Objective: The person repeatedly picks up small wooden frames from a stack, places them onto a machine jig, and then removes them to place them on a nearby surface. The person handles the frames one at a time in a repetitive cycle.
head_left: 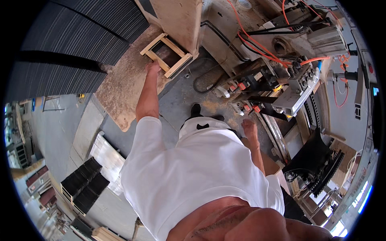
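Observation:
My left arm stretches ahead to a light wooden frame (177,71), a rectangle of slats around a dark opening. My left hand (152,67) is closed on the frame's near-left corner. The frame rests on a worn brown board (120,86), against an upright wooden panel (179,22). Down at my right side, my right hand (249,127) hangs with its fingers curled in. Nothing shows in it, and it is nearest to a machine's clamps and rail.
Tall stacks of dark thin panels (80,32) stand at the far left. To the right is a machine (297,92) with orange air hoses and a metal rail. A black hose (199,82) and sawdust (213,105) lie on the floor before my feet. Black stacked pieces (84,182) sit at the lower left.

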{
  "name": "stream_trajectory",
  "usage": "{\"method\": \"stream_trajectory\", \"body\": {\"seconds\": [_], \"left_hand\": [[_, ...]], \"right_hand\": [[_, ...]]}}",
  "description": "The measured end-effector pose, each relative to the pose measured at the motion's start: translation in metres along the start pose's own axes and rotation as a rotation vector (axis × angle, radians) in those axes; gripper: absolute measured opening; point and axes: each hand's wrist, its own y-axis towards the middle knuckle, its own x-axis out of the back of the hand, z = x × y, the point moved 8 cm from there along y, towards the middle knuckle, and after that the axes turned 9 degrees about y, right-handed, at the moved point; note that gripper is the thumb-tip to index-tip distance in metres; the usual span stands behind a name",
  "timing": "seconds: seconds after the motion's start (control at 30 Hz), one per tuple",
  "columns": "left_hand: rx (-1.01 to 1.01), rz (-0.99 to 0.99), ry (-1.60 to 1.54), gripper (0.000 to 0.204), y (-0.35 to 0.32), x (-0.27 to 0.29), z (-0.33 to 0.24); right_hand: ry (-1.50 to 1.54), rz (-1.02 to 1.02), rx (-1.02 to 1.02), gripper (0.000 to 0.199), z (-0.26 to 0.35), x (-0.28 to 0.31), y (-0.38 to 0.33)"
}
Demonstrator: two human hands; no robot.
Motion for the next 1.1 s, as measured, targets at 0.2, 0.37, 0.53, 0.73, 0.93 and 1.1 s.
{"method": "stream_trajectory", "body": {"seconds": [0.2, 0.37, 0.53, 0.73, 0.93, 1.1], "left_hand": [[0.008, -0.003, 0.429, 0.043, 0.027, -0.006, 0.015], [-0.231, 0.023, 0.481, 0.046, -0.047, -0.005, -0.052], [-0.450, -0.323, 0.608, 0.062, -0.061, 0.015, -0.040], [-1.001, -0.188, 0.898, 0.069, -0.178, -0.044, -0.121], [-0.985, -0.159, 0.869, 0.057, -0.163, -0.057, -0.109], [-1.058, -0.310, 0.878, 0.057, -0.175, -0.063, -0.117]], "right_hand": [[0.005, 0.295, -0.195, 0.011, -0.088, -0.036, -0.080], [-0.129, 0.138, -0.470, 0.013, -0.155, -0.055, -0.132], [0.373, 0.099, -0.827, 0.015, -0.101, -0.082, -0.063], [0.432, -0.033, -0.734, 0.018, -0.053, -0.077, -0.049], [0.273, -0.041, -0.829, 0.021, -0.061, -0.060, -0.113], [0.250, -0.157, -0.892, 0.023, -0.083, -0.044, -0.194]]}}
